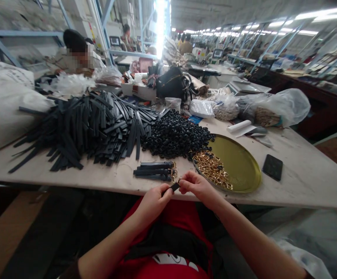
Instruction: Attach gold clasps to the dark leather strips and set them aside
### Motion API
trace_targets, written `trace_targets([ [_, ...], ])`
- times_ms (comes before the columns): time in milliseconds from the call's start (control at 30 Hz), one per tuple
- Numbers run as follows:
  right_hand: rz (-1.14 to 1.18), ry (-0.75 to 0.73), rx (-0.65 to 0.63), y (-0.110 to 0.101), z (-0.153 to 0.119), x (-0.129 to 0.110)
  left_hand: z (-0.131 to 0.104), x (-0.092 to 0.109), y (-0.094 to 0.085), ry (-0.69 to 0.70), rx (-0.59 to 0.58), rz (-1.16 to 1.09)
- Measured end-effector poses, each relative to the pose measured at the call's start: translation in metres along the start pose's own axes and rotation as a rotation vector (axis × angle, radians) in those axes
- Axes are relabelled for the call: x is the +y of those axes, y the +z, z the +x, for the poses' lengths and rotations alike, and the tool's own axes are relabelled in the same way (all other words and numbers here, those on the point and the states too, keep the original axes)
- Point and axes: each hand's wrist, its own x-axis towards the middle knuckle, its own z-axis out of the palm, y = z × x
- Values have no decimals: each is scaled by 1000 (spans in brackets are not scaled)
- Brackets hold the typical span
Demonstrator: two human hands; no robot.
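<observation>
A: Where was the strap (174, 186)?

B: Between the 2 hands, at the front edge of the table (305, 178).

A: How did the left hand (156, 197) grip it?

B: Thumb and fingers were closed on it, with a short dark length showing past them.

A: And the right hand (194, 186)?

B: Its fingertips were pinched together on the far end, where a bit of gold showed. I couldn't tell how much they hid.

A: What lay beyond?

B: A row of buckled straps (155, 171), gold ends to the right. Behind it spread a big heap of dark strips (95, 128), touching a heap of black loops (180, 133).

A: And to the right?

B: A round tray (242, 166), with gold buckles (211, 169) piled on its left side. A phone (272, 167) lay just beside its right rim.
</observation>
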Motion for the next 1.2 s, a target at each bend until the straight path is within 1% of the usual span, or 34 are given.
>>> trace_targets([
  [100, 116, -9, 69, 7, 3, 6, 2, -5, 0, -18, -18, -52],
  [233, 150, 2, 147, 10, 6, 9, 8, -10, -1, -21, -51, -129],
  [300, 155, 1, 188, 9, 8, 10, 11, -12, -4, -49, -57, -128],
  [367, 161, -13, 245, 8, 11, 12, 15, -15, -7, -88, -48, -130],
  [433, 147, -32, 285, 7, 14, 14, 19, -19, -10, -125, -15, -188],
  [500, 67, -80, 298, 9, 15, 16, 24, -22, -9, -158, 29, -301],
  [567, -104, -183, 313, 13, 14, 17, 30, -24, -7, -217, 35, -453],
  [667, -346, -347, 318, 19, 11, 16, 36, -23, -4, -302, -39, -698],
  [733, -379, -371, 310, 22, 10, 16, 37, -19, -5, -315, -61, -769],
  [767, -353, -352, 318, 24, 10, 17, 37, -17, -6, -314, -55, -762],
  [833, -219, -261, 337, 26, 11, 17, 35, -13, -9, -295, -34, -684],
  [900, -26, -147, 325, 29, 12, 18, 32, -11, -12, -224, 7, -553],
  [967, 120, -59, 279, 31, 11, 19, 30, -12, -12, -140, 48, -430],
  [1000, 161, -31, 256, 32, 11, 19, 29, -12, -12, -118, 61, -384],
  [1067, 198, 3, 215, 34, 8, 22, 29, -13, -11, -130, 63, -318],
  [1133, 217, 23, 182, 35, 5, 26, 28, -13, -11, -157, 37, -262],
  [1200, 219, 31, 183, 35, 3, 29, 26, -11, -12, -163, 17, -210],
])
